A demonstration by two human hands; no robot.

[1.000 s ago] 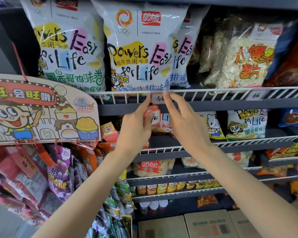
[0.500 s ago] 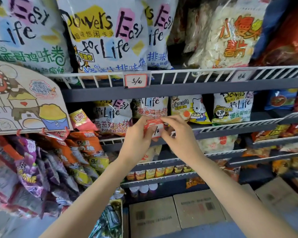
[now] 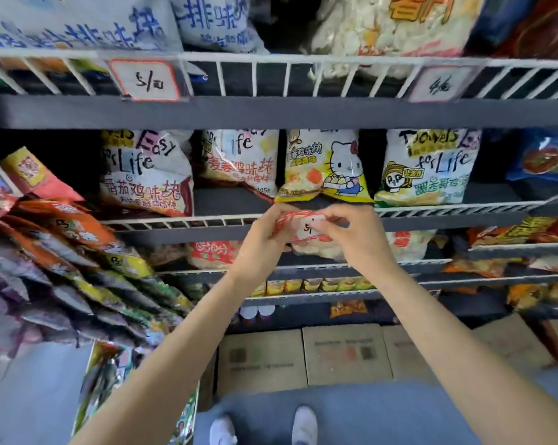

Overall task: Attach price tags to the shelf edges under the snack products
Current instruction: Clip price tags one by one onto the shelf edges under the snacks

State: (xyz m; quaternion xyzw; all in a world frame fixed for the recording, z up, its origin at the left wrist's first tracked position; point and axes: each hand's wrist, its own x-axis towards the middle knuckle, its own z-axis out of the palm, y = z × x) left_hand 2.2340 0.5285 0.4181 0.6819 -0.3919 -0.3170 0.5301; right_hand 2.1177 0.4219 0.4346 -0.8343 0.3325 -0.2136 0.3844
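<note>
Both my hands meet at the white wire edge of the second shelf [image 3: 181,223]. My left hand [image 3: 261,242] grips a small stack of red-bordered price tags [image 3: 303,224]. The fingers of my right hand [image 3: 354,239] pinch the front tag of that stack, which bears a handwritten number. Just behind the hands stand a Hello Kitty snack bag [image 3: 324,165] and other white snack bags [image 3: 146,171]. On the top shelf's wire edge [image 3: 271,78] hang two price tags: one at the left [image 3: 144,80] and one at the right [image 3: 439,83].
Strips of small snack packets [image 3: 62,258] hang at the left and jut out toward me. Lower shelves hold more snacks [image 3: 316,285]. Cardboard boxes [image 3: 303,354] sit on the floor below, and my shoes [image 3: 261,427] show at the bottom.
My hands left the top shelf's wire edge, where the left tag now hangs, and dropped to the second shelf's edge. The view has tilted downward.
</note>
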